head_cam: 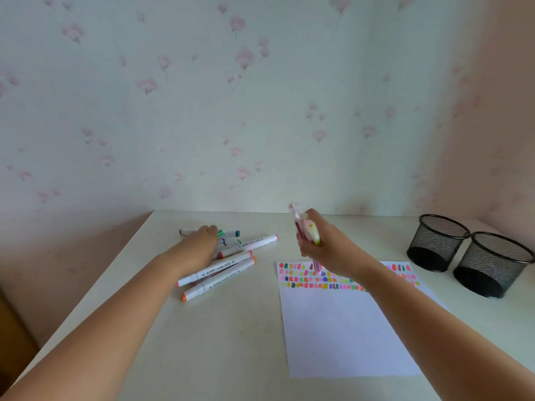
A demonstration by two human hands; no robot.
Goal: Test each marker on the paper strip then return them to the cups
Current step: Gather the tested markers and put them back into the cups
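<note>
A heap of several white markers (pixel 228 263) with coloured caps lies on the table to the left of the paper. My left hand (pixel 199 244) rests on top of this heap with its fingers over the far markers. My right hand (pixel 321 244) grips a bundle of markers (pixel 304 230), pink ones and a yellow-green one, held nearly upright above the top edge of the white paper sheet (pixel 341 328). Rows of small coloured test marks (pixel 307 277) run across the top of the sheet. Two black mesh cups (pixel 437 241) (pixel 492 264) stand at the right and look empty.
The pale table (pixel 225 342) meets a flowered wall at the back and a side wall on the right, close behind the cups. The table's left edge runs diagonally towards me, with a brown piece of furniture (pixel 11 342) beyond it.
</note>
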